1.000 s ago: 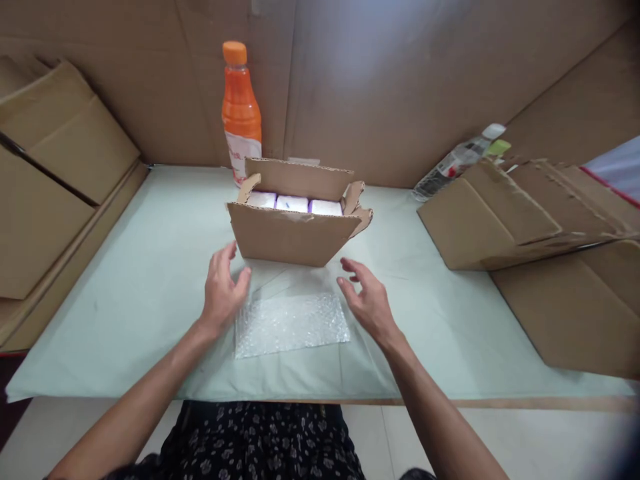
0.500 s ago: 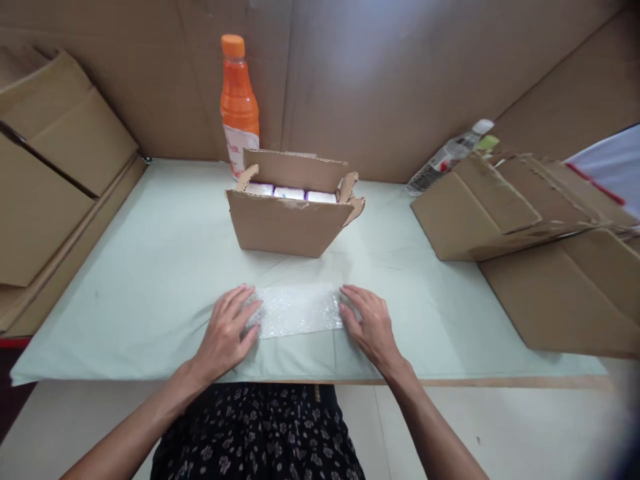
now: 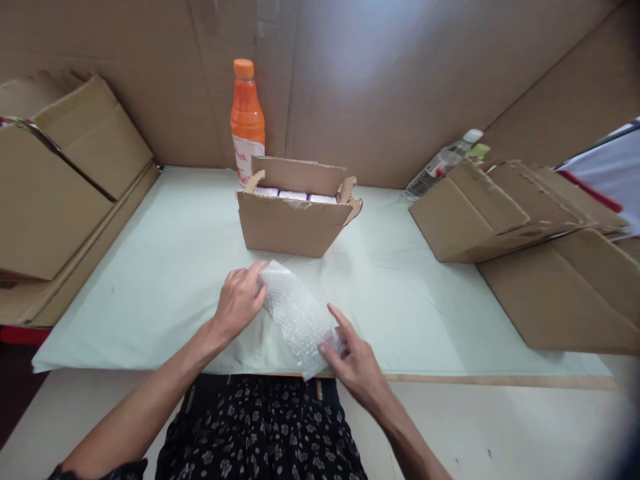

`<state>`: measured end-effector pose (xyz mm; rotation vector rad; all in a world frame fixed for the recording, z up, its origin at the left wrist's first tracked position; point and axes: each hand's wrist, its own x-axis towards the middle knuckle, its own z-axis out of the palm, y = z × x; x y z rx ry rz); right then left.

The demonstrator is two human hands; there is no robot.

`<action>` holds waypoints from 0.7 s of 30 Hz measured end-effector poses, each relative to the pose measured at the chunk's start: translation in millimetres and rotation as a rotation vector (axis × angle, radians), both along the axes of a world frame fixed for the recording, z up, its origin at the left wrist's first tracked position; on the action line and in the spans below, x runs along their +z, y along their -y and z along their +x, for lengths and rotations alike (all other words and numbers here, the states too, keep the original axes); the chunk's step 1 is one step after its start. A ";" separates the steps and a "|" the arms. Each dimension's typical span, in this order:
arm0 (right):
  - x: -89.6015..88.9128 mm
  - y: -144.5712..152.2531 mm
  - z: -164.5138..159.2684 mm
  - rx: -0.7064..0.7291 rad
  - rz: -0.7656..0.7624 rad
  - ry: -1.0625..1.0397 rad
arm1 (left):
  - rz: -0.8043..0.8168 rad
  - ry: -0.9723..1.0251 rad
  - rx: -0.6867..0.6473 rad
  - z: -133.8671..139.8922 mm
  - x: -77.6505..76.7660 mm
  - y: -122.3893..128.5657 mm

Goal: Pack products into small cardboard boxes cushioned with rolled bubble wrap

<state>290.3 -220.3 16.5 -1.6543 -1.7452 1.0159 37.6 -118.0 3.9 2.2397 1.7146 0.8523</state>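
Note:
A folded strip of clear bubble wrap slants between my hands, its upper left end raised and its lower right end near the table's front edge. My left hand pinches the upper left end between thumb and fingers. At the lower right end is my right hand, thumb on the wrap and index finger stretched out; some fingers are hidden behind it. Just beyond stands a small open cardboard box, flaps up, with several white, purple-edged packs inside.
Behind the box stands an orange drink bottle. Larger cardboard boxes flank the left side, and more cartons the right. A clear bottle leans at the back right. Cardboard walls enclose the pale green tabletop.
The bubble wrap lay flat and level; now it is lifted and turned slantwise. My left hand has risen with one end, while my right hand has moved down and slightly left.

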 end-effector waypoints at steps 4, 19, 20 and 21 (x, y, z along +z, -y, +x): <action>-7.1 33.0 -24.9 0.041 -0.122 -0.271 | 0.024 0.028 -0.108 12.8 4.2 -11.6; -5.3 -4.7 -35.3 -0.114 -0.128 -0.600 | -0.304 0.158 -0.040 10.3 -15.0 55.3; -6.0 -4.9 -32.8 -0.085 -0.050 -0.498 | -0.297 0.134 -0.043 11.4 -18.2 50.5; -6.7 -5.5 -30.5 -0.048 0.028 -0.400 | -0.298 0.125 -0.053 11.4 -20.1 47.3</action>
